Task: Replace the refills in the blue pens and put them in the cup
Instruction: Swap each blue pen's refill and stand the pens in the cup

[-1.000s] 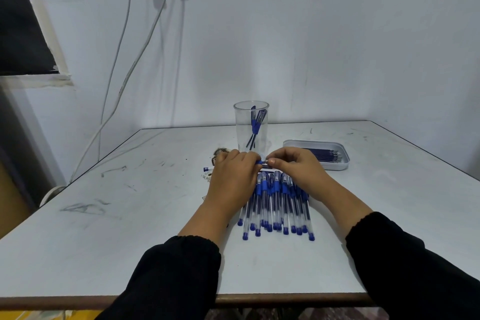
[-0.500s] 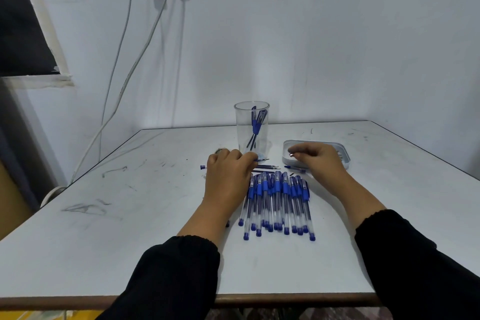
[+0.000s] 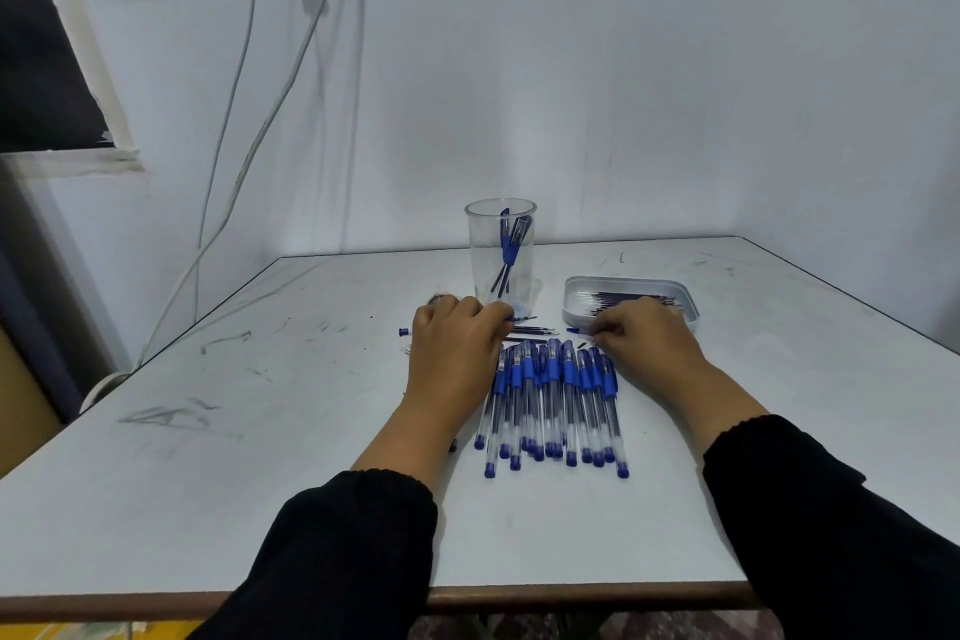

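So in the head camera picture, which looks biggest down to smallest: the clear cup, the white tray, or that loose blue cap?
1. White tray and clear cup: look alike in overall extent, tray wider, cup taller, so unranked.
2. Loose blue cap, by far the smallest.

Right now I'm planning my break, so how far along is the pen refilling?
Early days. Done: a couple of pens stand in the cup. In hand: the left hand holds a pen barrel near the cup, and the right hand is by the tray of refills, though I can't tell what it holds. Left: the whole row of pens on the table.
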{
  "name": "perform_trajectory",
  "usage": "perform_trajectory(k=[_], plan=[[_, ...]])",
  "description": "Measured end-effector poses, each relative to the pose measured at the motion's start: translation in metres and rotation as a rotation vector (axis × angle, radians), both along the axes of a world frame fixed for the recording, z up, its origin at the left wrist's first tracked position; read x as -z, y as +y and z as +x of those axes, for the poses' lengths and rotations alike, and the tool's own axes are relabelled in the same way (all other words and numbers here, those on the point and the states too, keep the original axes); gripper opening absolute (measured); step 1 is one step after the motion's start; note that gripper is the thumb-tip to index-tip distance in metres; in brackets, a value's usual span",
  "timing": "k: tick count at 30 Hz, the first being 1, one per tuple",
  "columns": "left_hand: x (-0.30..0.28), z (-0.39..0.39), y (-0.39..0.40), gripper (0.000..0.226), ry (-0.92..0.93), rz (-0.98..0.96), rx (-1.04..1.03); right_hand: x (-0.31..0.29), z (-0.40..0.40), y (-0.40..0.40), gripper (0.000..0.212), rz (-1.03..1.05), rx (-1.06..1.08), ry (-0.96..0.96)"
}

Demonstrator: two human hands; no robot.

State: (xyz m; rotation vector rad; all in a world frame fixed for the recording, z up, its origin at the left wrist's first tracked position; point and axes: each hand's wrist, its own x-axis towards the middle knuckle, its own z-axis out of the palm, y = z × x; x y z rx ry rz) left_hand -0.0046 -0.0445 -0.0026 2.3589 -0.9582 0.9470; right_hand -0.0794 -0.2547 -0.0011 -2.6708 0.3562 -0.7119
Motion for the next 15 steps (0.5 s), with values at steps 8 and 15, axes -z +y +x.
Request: perform_trajectory(k=[8, 15], plan=[[-0.003, -0.004, 0.002, 0.023, 0.048, 0.02, -0.007, 0.0, -0.001, 0.0, 0.019, 0.011, 0.002, -0.02], [-0.005, -0.007, 0.002, 0.03, 0.11, 0.033, 0.019, -0.008, 0.0, 0.01, 0.015, -0.073, -0.113, -0.27]])
